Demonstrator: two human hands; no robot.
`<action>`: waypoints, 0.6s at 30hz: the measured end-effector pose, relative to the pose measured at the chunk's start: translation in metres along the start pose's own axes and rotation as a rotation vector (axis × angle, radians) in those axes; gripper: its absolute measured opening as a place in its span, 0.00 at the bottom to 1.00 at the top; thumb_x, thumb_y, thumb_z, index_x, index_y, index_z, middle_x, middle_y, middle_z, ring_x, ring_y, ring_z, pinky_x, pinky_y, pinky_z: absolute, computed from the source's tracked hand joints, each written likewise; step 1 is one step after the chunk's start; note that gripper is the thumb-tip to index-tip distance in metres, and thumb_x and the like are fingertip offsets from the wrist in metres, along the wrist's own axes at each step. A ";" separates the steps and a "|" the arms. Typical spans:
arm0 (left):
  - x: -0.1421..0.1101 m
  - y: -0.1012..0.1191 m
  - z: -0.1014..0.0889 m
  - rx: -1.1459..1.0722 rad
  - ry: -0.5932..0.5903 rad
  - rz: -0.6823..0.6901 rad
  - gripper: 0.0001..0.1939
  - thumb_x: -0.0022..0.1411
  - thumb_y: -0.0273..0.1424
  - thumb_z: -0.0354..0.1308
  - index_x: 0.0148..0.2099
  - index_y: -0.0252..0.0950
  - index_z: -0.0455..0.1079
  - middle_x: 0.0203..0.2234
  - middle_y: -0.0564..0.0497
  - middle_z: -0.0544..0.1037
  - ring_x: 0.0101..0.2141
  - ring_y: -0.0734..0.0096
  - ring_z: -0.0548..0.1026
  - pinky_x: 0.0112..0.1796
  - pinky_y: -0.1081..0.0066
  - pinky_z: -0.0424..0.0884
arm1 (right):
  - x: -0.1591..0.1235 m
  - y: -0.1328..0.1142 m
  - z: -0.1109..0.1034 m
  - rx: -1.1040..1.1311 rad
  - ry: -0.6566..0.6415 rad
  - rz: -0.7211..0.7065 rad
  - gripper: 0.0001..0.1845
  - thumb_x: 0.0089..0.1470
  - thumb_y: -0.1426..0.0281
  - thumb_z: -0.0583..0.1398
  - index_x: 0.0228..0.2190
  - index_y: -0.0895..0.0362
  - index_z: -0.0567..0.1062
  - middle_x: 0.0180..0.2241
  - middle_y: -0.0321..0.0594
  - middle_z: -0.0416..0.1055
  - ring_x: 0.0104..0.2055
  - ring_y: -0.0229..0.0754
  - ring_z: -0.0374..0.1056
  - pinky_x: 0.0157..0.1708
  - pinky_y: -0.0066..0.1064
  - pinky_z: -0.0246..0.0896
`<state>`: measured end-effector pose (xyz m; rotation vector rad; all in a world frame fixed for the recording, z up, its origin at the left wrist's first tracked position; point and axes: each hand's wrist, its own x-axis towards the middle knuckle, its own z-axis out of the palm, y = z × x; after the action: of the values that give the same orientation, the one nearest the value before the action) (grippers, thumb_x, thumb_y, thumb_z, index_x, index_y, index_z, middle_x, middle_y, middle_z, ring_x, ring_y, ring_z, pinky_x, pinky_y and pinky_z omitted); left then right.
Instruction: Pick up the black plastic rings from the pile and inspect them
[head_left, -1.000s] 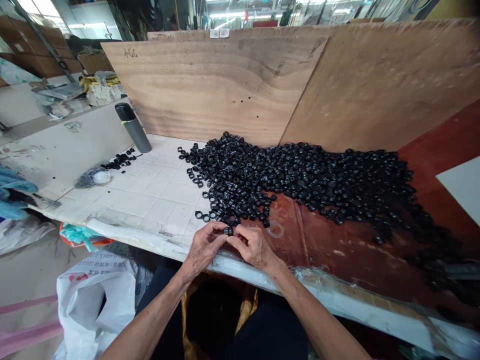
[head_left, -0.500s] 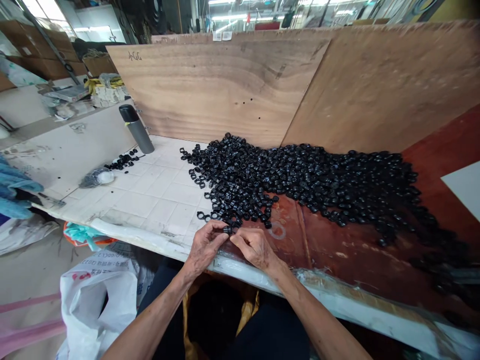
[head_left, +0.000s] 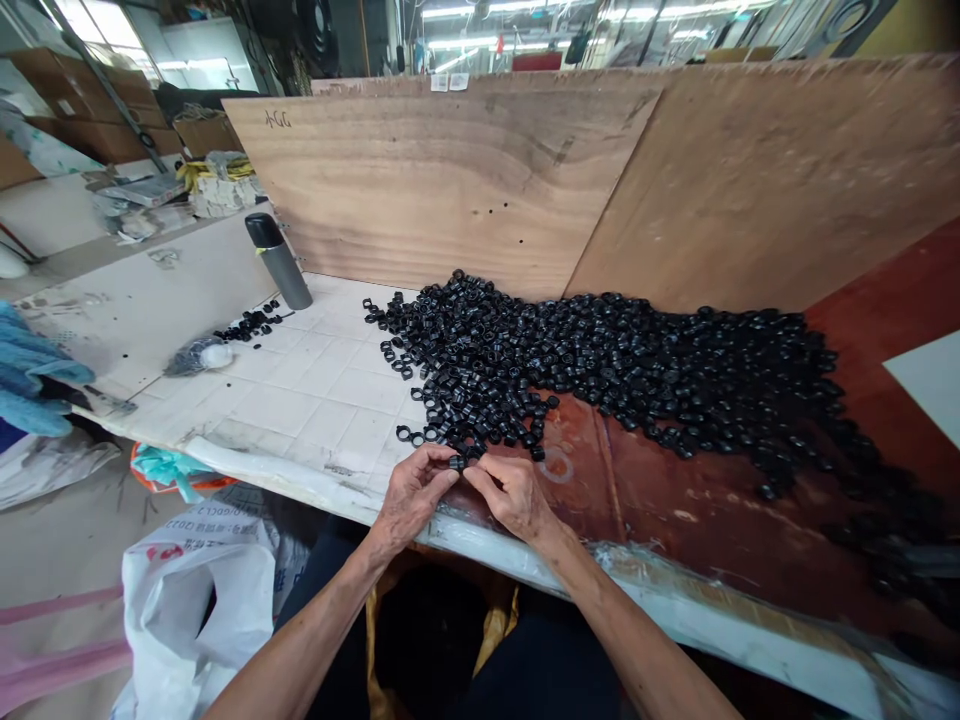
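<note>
Between thumb and fingers, my left hand [head_left: 414, 492] pinches a small black plastic ring [head_left: 457, 463] near the table's front edge. My right hand [head_left: 511, 492] is closed, its thumb and forefinger meeting the right side of that same ring. Whether it also holds something smaller is hidden. Just beyond both hands spreads a large pile of black rings [head_left: 495, 350], stretching far to the right. A few loose rings [head_left: 411, 436] lie at its near left edge.
A plywood board [head_left: 435, 190] stands behind the pile. To the left are a grey flask [head_left: 285, 270], a few black bits [head_left: 251, 325] and a clear bag [head_left: 196, 355]. A white sack [head_left: 199, 590] hangs below the table edge [head_left: 300, 475].
My right fingers have shifted slightly against the ring, and the hand looks a little more open at the thumb. The view has tipped slightly; the pile looks the same.
</note>
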<state>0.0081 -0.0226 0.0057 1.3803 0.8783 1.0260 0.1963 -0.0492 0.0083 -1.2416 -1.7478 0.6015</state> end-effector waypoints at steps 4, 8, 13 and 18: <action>-0.002 0.003 -0.001 0.023 -0.016 -0.008 0.13 0.63 0.38 0.65 0.46 0.37 0.75 0.39 0.48 0.79 0.40 0.65 0.77 0.44 0.67 0.74 | -0.001 -0.002 0.000 0.041 0.040 -0.059 0.06 0.63 0.67 0.59 0.40 0.54 0.75 0.34 0.40 0.75 0.33 0.43 0.72 0.37 0.33 0.66; -0.006 -0.001 -0.003 0.139 -0.034 0.082 0.08 0.65 0.36 0.61 0.45 0.40 0.75 0.38 0.48 0.80 0.40 0.62 0.78 0.44 0.65 0.75 | -0.003 -0.002 0.006 0.060 -0.011 -0.032 0.10 0.66 0.65 0.54 0.34 0.52 0.72 0.26 0.37 0.72 0.28 0.44 0.70 0.31 0.33 0.64; -0.005 -0.011 -0.003 0.316 -0.044 0.349 0.08 0.68 0.33 0.57 0.47 0.44 0.75 0.43 0.45 0.80 0.45 0.58 0.78 0.48 0.59 0.76 | 0.001 0.004 0.015 0.240 -0.151 0.198 0.16 0.68 0.59 0.50 0.31 0.52 0.68 0.17 0.29 0.62 0.17 0.39 0.61 0.20 0.29 0.55; -0.007 -0.005 0.000 0.248 0.035 0.225 0.09 0.64 0.37 0.62 0.43 0.39 0.77 0.40 0.46 0.81 0.43 0.60 0.79 0.48 0.60 0.76 | -0.001 -0.006 0.006 0.110 -0.001 0.067 0.10 0.62 0.64 0.57 0.30 0.54 0.71 0.23 0.34 0.68 0.24 0.39 0.64 0.25 0.28 0.57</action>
<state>0.0064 -0.0286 0.0005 1.7046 0.9136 1.1425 0.1880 -0.0522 0.0099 -1.2266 -1.6565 0.7275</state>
